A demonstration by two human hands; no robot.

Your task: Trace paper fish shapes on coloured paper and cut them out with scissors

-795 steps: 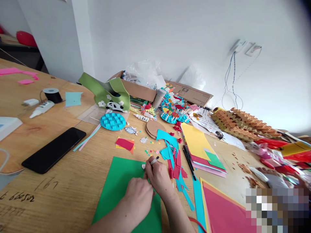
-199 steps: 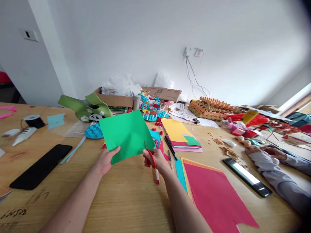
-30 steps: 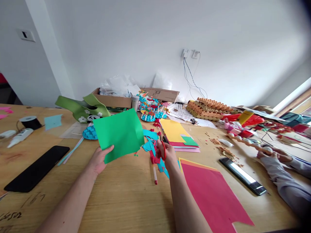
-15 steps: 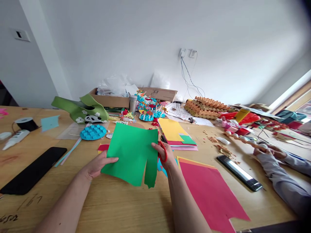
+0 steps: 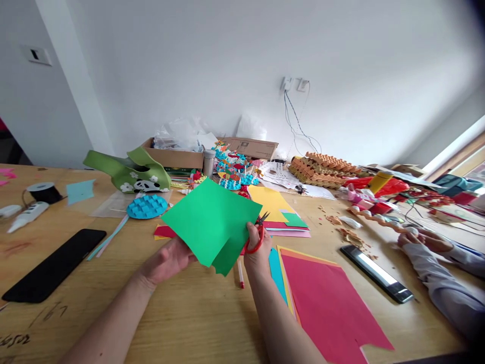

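Note:
A green sheet of paper (image 5: 208, 217), with a slit cut up from its lower edge, is held up tilted above the table. My left hand (image 5: 168, 260) is at its lower left edge, palm turned up, with its fingertips hidden behind the sheet. In my right hand (image 5: 257, 253) are red-handled scissors (image 5: 255, 241), their blades pointing up and to the right, slightly apart. That hand's fingers also pinch the sheet's right edge. A red-tipped white stick (image 5: 241, 273) lies on the table below the paper.
Red paper (image 5: 333, 303) lies right of my arm, beside a phone (image 5: 377, 273). Yellow paper (image 5: 267, 202) tops a stack behind. Left are a black slab (image 5: 53, 263), a blue textured disc (image 5: 147, 207) and a green panda bag (image 5: 129, 174). Another person's hands (image 5: 420, 238) work far right.
The green paper has turned so a corner points up. My left hand has rolled palm up, its thumb off the sheet's front. The scissors' blades now show beside the paper.

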